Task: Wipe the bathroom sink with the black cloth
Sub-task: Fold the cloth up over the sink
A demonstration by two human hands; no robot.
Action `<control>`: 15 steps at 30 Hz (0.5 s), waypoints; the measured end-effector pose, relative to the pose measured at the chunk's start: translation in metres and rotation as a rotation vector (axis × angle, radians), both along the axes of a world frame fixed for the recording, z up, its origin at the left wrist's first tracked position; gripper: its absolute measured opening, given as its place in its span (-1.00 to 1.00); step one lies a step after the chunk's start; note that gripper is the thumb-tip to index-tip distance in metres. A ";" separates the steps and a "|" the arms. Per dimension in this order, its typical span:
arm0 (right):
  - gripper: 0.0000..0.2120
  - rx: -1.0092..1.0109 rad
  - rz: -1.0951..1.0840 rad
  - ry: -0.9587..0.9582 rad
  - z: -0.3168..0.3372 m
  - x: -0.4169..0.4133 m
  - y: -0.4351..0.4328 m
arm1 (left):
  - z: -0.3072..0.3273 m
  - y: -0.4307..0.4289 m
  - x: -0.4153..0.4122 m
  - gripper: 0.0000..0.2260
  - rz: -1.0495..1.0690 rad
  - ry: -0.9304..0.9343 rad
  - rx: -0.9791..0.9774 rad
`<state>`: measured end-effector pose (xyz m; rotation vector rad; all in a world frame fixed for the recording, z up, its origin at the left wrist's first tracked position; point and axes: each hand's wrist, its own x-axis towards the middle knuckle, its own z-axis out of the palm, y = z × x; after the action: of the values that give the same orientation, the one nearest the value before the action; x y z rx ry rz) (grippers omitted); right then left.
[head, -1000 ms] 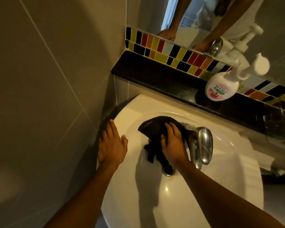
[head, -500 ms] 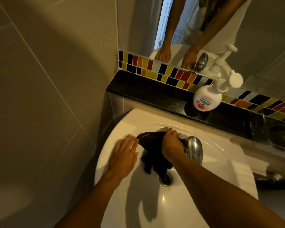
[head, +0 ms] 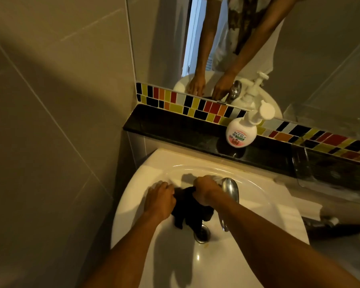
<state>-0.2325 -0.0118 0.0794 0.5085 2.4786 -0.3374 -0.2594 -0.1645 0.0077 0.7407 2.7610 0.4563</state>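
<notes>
- The one cloth point(head: 192, 208) was black, bunched and crumpled, hanging in the sink point(head: 175, 256) just above the drain point(head: 202, 235).
- Your right hand point(head: 206, 191) gripped its top, beside the one tap point(head: 230, 190).
- Your left hand point(head: 159, 199) touched its left edge; its grip I couldn't tell.
- One soap bottle point(head: 237, 136) stood on the ledge point(head: 175, 129).

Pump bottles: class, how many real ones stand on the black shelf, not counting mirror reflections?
1. The white pump bottle stands on the black shelf behind the sink, right of centre; a second one appears only in the mirror. Anything beyond the frame's right edge is hidden.
</notes>
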 end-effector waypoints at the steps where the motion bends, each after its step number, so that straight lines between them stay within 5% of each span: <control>1: -0.73 -0.033 0.024 -0.018 0.005 0.002 0.001 | 0.003 -0.006 0.001 -0.81 0.006 -0.018 0.036; 4: -0.66 -0.071 0.151 -0.071 0.025 0.013 0.002 | 0.026 -0.021 -0.001 -0.94 0.052 -0.091 0.155; 9: -0.64 -0.058 0.256 -0.113 0.039 0.042 -0.012 | 0.061 -0.042 0.015 -0.87 -0.086 -0.013 0.103; 15: -0.67 -0.028 0.256 0.028 0.056 0.084 -0.015 | 0.108 -0.052 0.056 -0.94 -0.031 -0.013 0.092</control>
<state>-0.1488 -0.0269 0.1358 0.1716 2.5240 -0.2773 -0.2034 -0.2168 0.1156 0.7973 2.7286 0.5823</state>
